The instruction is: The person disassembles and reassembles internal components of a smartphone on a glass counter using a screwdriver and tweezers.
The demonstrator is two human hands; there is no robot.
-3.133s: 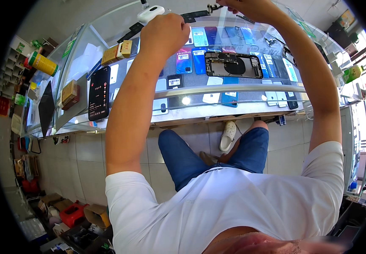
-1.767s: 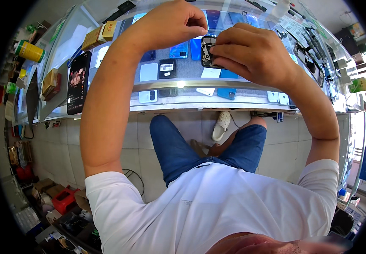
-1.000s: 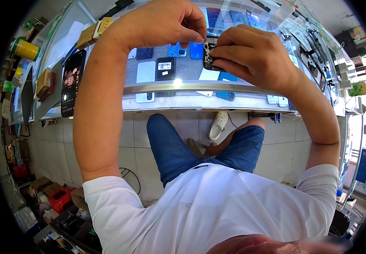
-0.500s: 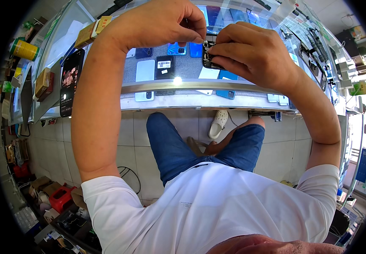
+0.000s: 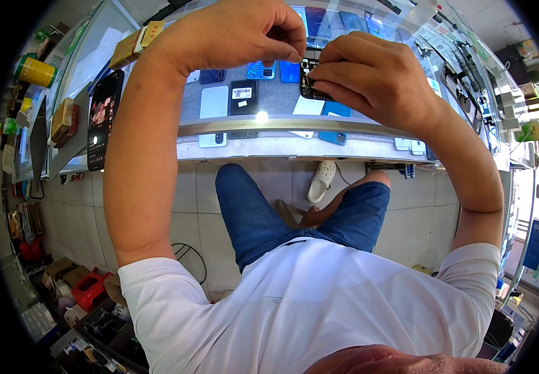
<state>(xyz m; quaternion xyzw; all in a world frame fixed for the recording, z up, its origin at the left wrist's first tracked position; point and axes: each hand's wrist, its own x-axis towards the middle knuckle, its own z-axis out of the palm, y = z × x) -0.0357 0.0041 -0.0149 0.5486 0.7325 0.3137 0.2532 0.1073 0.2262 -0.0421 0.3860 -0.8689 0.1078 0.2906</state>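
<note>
Stripped phone is seen toward one o'clock, partly covered by the right hand's bent fingers; a grip cannot be confirmed. It is judged light, stiff and fragile, best held by its edges. Beyond, the left hand's fingertips are pinched nearly together by its ten-o'clock corner; anything held cannot be told.

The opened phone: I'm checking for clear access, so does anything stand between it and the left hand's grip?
Nothing visible does. The left hand's grip is right by the upper-left edge of the opened phone; whether it touches cannot be told. The right hand covers the phone's right part only.
</note>
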